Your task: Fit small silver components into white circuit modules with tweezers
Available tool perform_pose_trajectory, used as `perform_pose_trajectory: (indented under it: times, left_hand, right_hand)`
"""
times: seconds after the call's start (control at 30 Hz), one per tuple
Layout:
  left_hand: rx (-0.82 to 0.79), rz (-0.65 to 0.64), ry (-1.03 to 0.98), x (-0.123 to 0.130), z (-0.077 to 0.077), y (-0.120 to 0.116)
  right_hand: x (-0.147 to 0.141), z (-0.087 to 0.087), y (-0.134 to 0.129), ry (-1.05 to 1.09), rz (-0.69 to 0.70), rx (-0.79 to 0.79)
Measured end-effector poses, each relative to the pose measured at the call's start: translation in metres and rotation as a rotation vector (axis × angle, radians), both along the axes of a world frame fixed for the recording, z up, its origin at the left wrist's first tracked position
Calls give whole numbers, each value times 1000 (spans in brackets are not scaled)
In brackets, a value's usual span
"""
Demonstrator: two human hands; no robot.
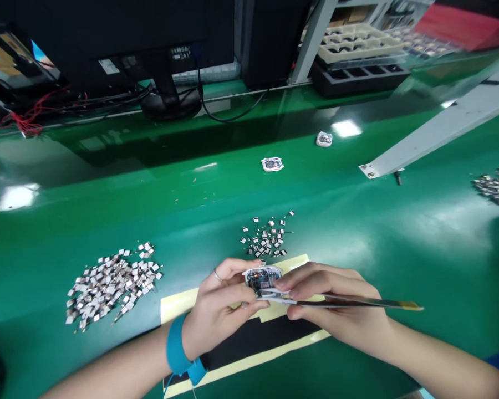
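**Two hands working over a glossy green bench top (357, 221).** The left hand (220, 310), fingers curled, grips a small white-framed square circuit board (263, 280) by its edges; a teal-blue wrist strap (175, 346) circles the left wrist. The right hand (336, 299) is closed on long slender steel tweezers (357, 303), their tips at the board's near edge. Beneath the board lies a black mat edged with pale yellow tape (249, 346). A small heap of silver-and-black rectangular pieces (266, 238) lies just beyond the board, and a larger heap of similar pieces (112, 285) lies to its left. Farther beyond the board sit two white-framed modules (272, 164). Far to its right are a third heap of pieces (497, 184) and a long grey metal bar (441, 122). At the far edge, beyond the board, stand a black monitor (108, 33) and stacked beige trays (357, 47).
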State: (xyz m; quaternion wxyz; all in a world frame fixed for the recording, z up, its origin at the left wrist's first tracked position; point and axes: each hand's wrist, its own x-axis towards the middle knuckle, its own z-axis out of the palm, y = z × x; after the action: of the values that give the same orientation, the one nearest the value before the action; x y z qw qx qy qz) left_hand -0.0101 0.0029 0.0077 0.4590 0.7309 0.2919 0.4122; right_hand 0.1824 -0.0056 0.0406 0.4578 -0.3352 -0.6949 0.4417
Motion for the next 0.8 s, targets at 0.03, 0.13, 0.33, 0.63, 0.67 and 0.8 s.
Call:
perform_pose_trajectory:
  times: [0.03, 0.13, 0.33, 0.63, 0.67, 0.8]
  left_hand:
    - [3, 0, 4, 0, 0, 0]
    - [14, 3, 14, 1, 0, -1]
    - [53, -1, 13, 2, 2, 0]
    - [108, 61, 53, -1, 2, 2]
    - [103, 73, 58, -1, 2, 3]
    - [85, 98, 60, -1, 1, 3]
  right_hand:
    - [0, 1, 0, -2, 5, 0]
    - [-1, 4, 1, -6, 19, 8]
    - [-4, 2, -2, 29, -30, 57]
    - [-7, -6, -9, 96, -139, -3]
    - [-8, -7, -9, 111, -157, -25]
    - [-11, -10, -9, 161, -182, -128]
